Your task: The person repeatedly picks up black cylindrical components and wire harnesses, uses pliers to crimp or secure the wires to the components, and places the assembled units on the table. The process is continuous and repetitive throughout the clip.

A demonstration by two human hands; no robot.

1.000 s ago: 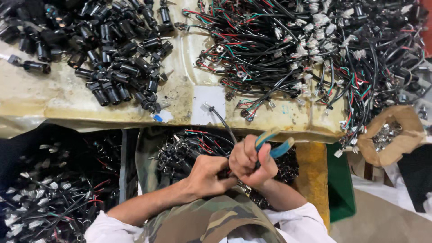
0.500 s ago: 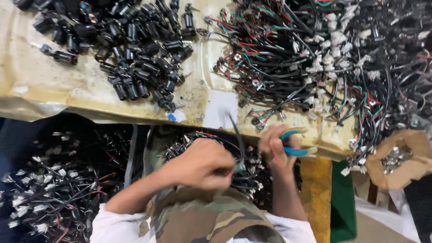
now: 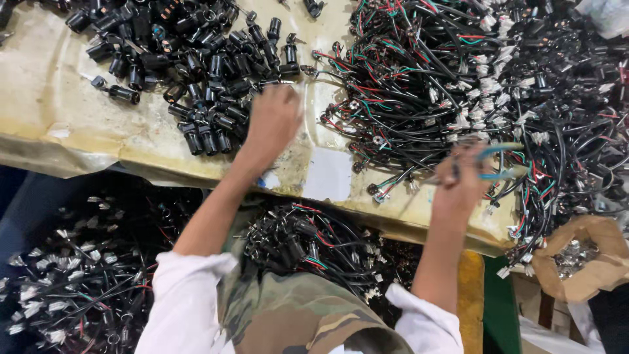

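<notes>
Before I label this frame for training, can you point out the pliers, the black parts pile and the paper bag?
pliers (image 3: 499, 162), head view, on the blue handles.
black parts pile (image 3: 190, 62), head view, on the heap's middle.
paper bag (image 3: 593, 272), head view, on its brown front wall.

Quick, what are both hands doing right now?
Left hand: reaching onto the pile of black cylinder parts; whether it grips one cannot be told.
Right hand: closed around blue-handled pliers.
</notes>
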